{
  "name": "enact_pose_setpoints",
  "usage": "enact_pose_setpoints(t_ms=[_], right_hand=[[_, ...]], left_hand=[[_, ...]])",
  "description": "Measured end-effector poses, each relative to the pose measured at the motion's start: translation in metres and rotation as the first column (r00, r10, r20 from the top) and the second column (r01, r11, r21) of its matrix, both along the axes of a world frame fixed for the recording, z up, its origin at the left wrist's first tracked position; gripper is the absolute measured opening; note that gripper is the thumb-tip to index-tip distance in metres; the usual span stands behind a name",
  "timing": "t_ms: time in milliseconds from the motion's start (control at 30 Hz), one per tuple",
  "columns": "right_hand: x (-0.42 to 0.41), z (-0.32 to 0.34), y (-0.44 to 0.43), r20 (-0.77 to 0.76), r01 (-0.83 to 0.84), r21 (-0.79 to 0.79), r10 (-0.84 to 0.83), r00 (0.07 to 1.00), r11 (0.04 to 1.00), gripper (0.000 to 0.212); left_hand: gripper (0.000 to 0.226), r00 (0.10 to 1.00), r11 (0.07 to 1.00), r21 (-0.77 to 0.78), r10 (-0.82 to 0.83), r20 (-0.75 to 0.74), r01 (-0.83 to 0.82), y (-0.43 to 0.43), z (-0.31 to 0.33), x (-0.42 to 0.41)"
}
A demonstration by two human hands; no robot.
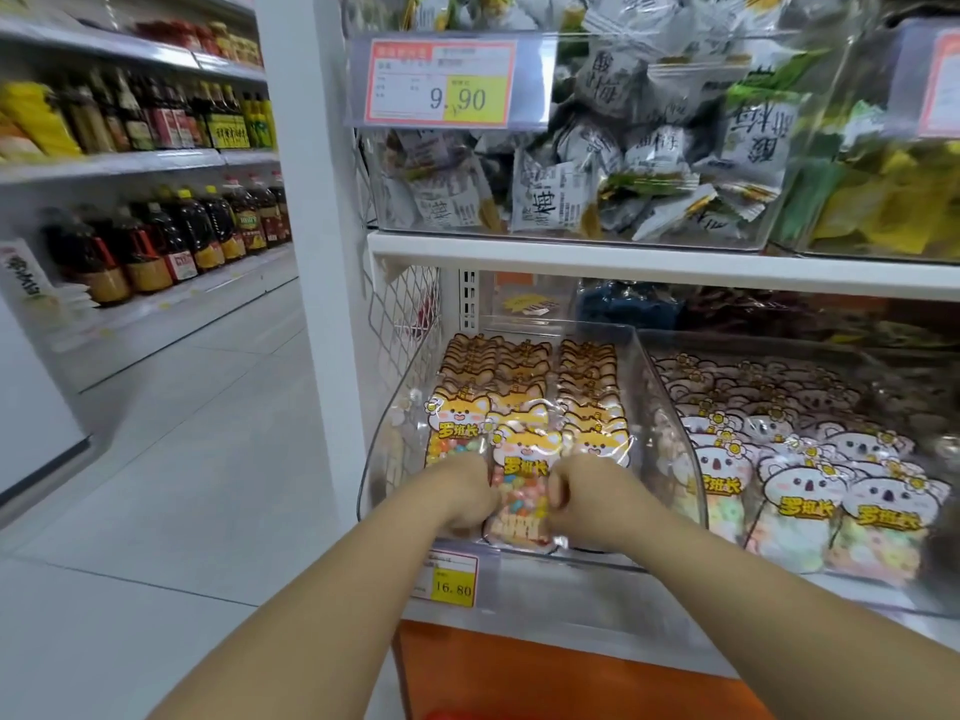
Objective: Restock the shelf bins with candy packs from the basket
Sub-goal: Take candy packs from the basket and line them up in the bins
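Left grip (462, 497) and right grip (587, 498) are both closed on one fox-face candy pack (521, 493). The fingers curl in on its two side edges, so the pack sits squarely between them, upright and face out. That two-sided hold looks meant to keep the floppy bag flat and steer it straight down. The pack is right at the front of the clear bin (382, 459), in the middle row, just above the yellow 16.80 price tag (453, 580). The basket I can't make out; there's only a red sliver (447, 715) at the bottom edge of view. Behind the held pack, matching fox packs (524, 376) stand in three rows running to the back, filed like cards, so I'd say this one is being seated as the front card. Just to the right, koala-face packs (831, 491) stand the same way. One shelf up, grey plum snack sachets (566, 194) are heaped behind a 9.90 tag (447, 85). Far left, across the aisle, stand dark bottles (156, 241).
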State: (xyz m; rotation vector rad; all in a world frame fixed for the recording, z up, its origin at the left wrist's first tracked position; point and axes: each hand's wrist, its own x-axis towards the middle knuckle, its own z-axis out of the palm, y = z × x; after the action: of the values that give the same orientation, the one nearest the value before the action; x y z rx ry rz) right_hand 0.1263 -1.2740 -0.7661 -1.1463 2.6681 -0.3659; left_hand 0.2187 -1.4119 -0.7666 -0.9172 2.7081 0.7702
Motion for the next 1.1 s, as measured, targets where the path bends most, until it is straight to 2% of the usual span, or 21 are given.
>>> enact_pose_setpoints(t_ms=[67,167,300,367,433,533,600,833,1000,1100], right_hand=[[0.002,-0.003,-0.001,0.039,-0.088,0.097,0.084,0.996,0.991,0.016],[0.0,-0.003,-0.003,0.053,-0.098,0.09,0.093,0.994,0.991,0.015],[0.008,-0.003,-0.01,-0.064,-0.141,0.112,0.149,0.987,0.984,0.025],[0.013,-0.003,-0.019,-0.129,-0.15,0.121,0.165,0.978,0.981,0.03],[0.012,-0.001,-0.029,-0.13,-0.141,0.112,0.155,0.979,0.984,0.028],[0.01,0.002,-0.032,-0.039,-0.133,0.129,0.139,0.99,0.983,0.03],[0.01,0.004,-0.026,0.048,-0.126,0.118,0.121,0.991,0.985,0.032],[0.006,0.01,-0.006,0.24,0.162,-0.086,-0.137,0.961,0.983,0.057],[0.008,0.01,-0.009,0.276,0.245,-0.19,-0.188,0.943,0.951,0.062],[0.009,0.006,-0.011,0.389,0.278,-0.252,-0.166,0.906,0.927,0.066]], left_hand=[[0.035,0.999,1.0,0.008,-0.008,-0.039,0.009,-0.002,-0.002,-0.001],[0.036,0.997,0.999,-0.034,0.003,-0.077,-0.005,-0.001,-0.003,-0.006],[0.027,0.991,0.99,-0.13,0.031,-0.128,-0.048,-0.005,0.0,-0.004],[0.03,0.991,0.984,-0.163,0.055,-0.121,-0.075,-0.01,0.0,0.0],[0.032,0.991,0.976,-0.198,0.066,-0.12,-0.089,-0.014,-0.001,0.002],[0.034,0.99,0.978,-0.194,0.052,-0.128,-0.077,-0.013,-0.001,0.004],[0.044,0.991,0.984,-0.163,0.052,-0.12,-0.072,-0.011,-0.003,0.007],[0.047,0.994,0.984,-0.176,0.009,-0.108,-0.028,-0.003,0.002,0.006],[0.044,0.993,0.985,-0.163,0.029,-0.115,-0.048,-0.001,0.002,0.005],[0.049,0.994,0.984,-0.161,0.058,-0.094,-0.073,0.001,0.002,0.007]])
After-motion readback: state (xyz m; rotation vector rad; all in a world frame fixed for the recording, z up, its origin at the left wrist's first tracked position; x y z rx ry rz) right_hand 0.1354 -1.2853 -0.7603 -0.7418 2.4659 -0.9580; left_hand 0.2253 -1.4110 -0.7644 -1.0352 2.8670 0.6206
